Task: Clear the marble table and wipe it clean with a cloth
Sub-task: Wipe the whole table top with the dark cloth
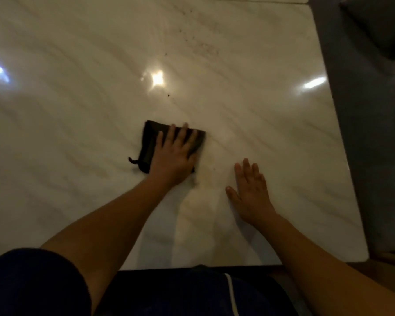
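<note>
A folded black cloth (149,142) lies on the glossy white marble table (78,110) near its middle. My left hand (176,153) presses flat on the cloth's right half, fingers spread and pointing away from me. A small loop sticks out at the cloth's near left corner. My right hand (251,192) rests palm down on the bare marble to the right of the cloth, holding nothing. Dark crumbs and specks (198,45) are scattered on the marble beyond the cloth, toward the far right.
The table's right edge (342,156) borders a grey sofa (374,110) with a dark cushion at top right. The near edge (237,264) runs just in front of my body. Bright light reflections glare off the marble.
</note>
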